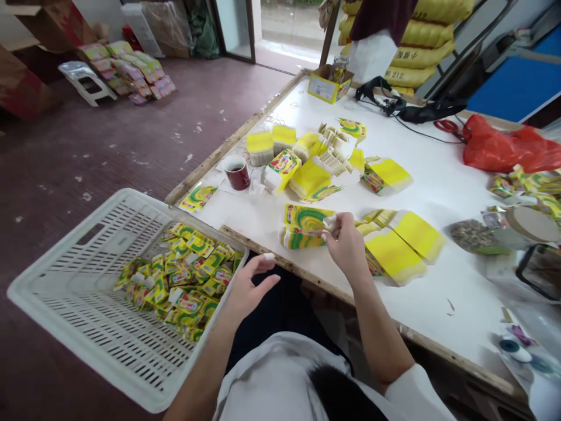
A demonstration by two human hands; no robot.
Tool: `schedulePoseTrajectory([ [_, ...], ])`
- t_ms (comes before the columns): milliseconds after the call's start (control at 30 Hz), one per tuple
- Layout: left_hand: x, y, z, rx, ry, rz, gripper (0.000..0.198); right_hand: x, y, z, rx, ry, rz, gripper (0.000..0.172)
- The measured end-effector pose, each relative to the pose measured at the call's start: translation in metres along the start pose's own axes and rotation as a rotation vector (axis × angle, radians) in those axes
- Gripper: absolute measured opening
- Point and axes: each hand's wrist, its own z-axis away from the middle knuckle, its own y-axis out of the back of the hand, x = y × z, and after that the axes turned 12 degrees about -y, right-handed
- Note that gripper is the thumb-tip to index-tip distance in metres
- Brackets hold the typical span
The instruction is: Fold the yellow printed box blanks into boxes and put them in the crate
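Note:
My right hand is closed in a pinch at the right edge of a stack of flat yellow-and-green printed cards near the table's front edge. Its fingertips wear white covers and seem to grip the top card; the exact contact is hard to see. My left hand hangs between the table and the basket, fingers apart and holding nothing, with a white cover on one fingertip. Beside it, a white plastic basket contains many small yellow-green packets. More yellow card stacks lie right of my right hand.
A red-and-white mug stands near the table's left edge, beside more card bundles. To the right are a jar lying on its side and a red plastic bag. A person stands behind the table.

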Motion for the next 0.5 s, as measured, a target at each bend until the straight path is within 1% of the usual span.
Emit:
schedulePoseTrajectory([
  [33, 0.0, -0.006, -0.001, -0.038, 0.019, 0.12, 0.056, -0.006, 0.0, 0.007, -0.029, 0.015, -0.023, 0.024],
  [67, 0.0, -0.011, -0.002, -0.055, 0.031, 0.244, 0.063, -0.012, -0.001, 0.016, -0.086, 0.045, -0.05, 0.021],
  [100, 0.001, -0.017, -0.004, -0.038, 0.043, 0.359, 0.067, -0.018, -0.004, 0.024, -0.172, 0.085, -0.082, 0.018],
  [133, 0.001, -0.022, -0.006, 0.024, 0.053, 0.443, 0.069, -0.023, -0.009, 0.033, -0.285, 0.131, -0.128, 0.014],
  [167, 0.002, -0.027, -0.008, 0.118, 0.061, 0.476, 0.068, -0.027, -0.014, 0.042, -0.396, 0.166, -0.19, 0.012],
  [200, 0.002, -0.03, -0.009, 0.22, 0.061, 0.453, 0.065, -0.03, -0.021, 0.049, -0.471, 0.176, -0.26, 0.011],
  [233, 0.002, -0.032, -0.01, 0.306, 0.048, 0.386, 0.06, -0.032, -0.027, 0.056, -0.51, 0.169, -0.332, 0.011],
  [267, 0.002, -0.033, -0.01, 0.357, 0.021, 0.296, 0.056, -0.032, -0.033, 0.06, -0.524, 0.146, -0.4, 0.012],
  [300, 0.002, -0.033, -0.01, 0.369, -0.014, 0.209, 0.052, -0.032, -0.038, 0.064, -0.525, 0.118, -0.46, 0.013],
  [367, -0.001, -0.031, -0.007, 0.347, -0.071, 0.103, 0.05, -0.03, -0.045, 0.067, -0.543, 0.074, -0.553, 0.014],
  [433, -0.005, -0.03, -0.005, 0.363, -0.072, 0.1, 0.052, -0.027, -0.049, 0.067, -0.603, 0.037, -0.606, 0.017],
  [500, -0.011, -0.029, -0.004, 0.421, -0.029, 0.17, 0.055, -0.026, -0.053, 0.067, -0.658, 0.004, -0.642, 0.021],
])
